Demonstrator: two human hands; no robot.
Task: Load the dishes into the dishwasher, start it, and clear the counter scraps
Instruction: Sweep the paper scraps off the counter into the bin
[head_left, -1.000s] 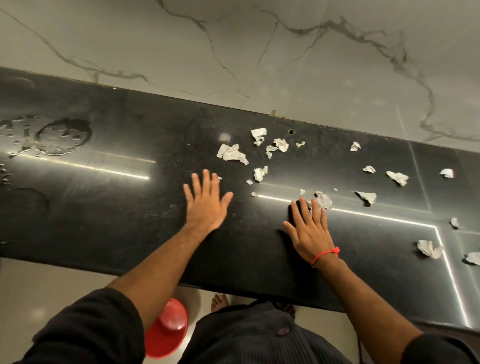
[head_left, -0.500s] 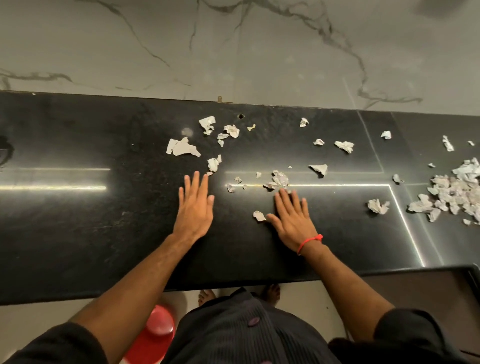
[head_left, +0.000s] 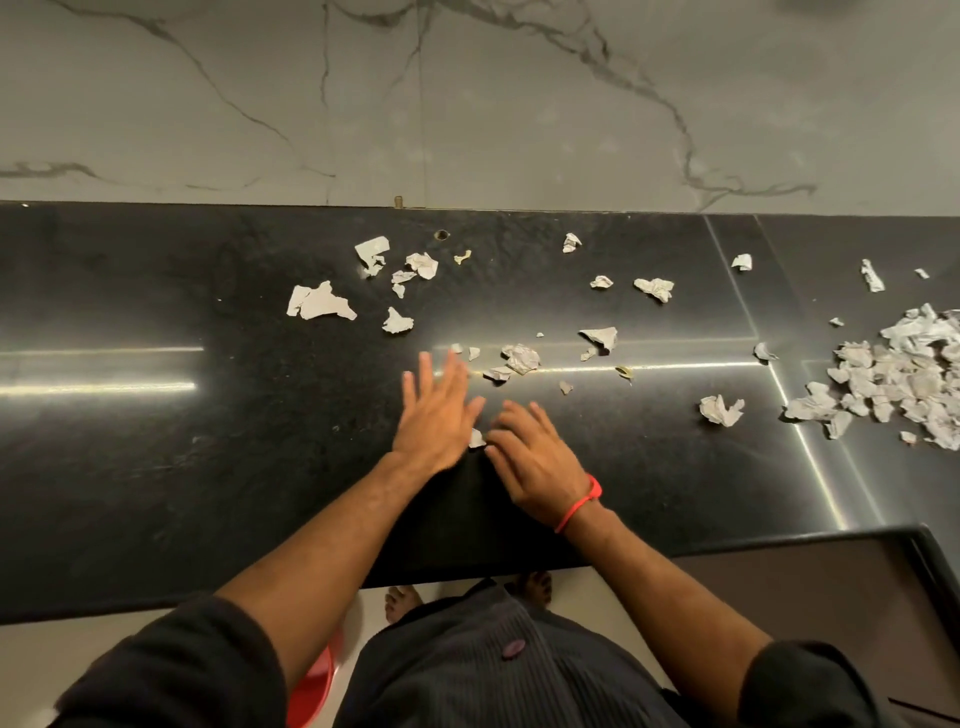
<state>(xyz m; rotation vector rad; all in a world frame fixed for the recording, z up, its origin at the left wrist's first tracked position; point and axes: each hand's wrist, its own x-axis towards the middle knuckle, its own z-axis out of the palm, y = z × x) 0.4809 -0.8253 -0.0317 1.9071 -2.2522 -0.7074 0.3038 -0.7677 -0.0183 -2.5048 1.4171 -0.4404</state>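
Torn white paper scraps lie scattered over the black stone counter (head_left: 156, 467). A big heap of scraps (head_left: 893, 379) sits at the right. My left hand (head_left: 436, 410) lies flat on the counter with straight fingers, blurred by motion. My right hand (head_left: 535, 457), with a red thread at the wrist, rests palm down right beside it, fingers loosely bent. One small scrap (head_left: 475, 439) lies between the two hands, touching both. Loose scraps (head_left: 519, 358) lie just beyond my fingertips, and a larger torn piece (head_left: 319, 301) further back left.
A marble wall (head_left: 467, 104) rises behind the counter. A small hole (head_left: 442, 235) shows near the counter's back edge. The counter steps back at the right front corner (head_left: 914, 535). A red bin (head_left: 311, 691) stands on the floor under my left arm, beside my bare feet.
My hands have come together, closing the gap between them around one small scrap. The view has shifted slightly right, showing more of the scrap heap.
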